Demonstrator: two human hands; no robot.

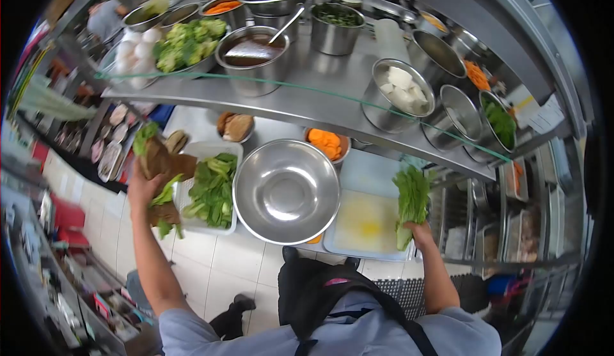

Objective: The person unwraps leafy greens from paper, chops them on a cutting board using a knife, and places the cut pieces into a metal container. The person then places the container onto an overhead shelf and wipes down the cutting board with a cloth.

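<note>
both grips (142, 188) (419, 233) wide apart

Fingertips of the left hand (143, 187) are too indistinct to tell.

No lettering or numbers can be read.

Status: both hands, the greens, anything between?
Left hand gripping brown wrap, leaves poking out. Right hand holding lettuce-like head by its base, cutting board's right side. Steel bowl between hands.
</note>
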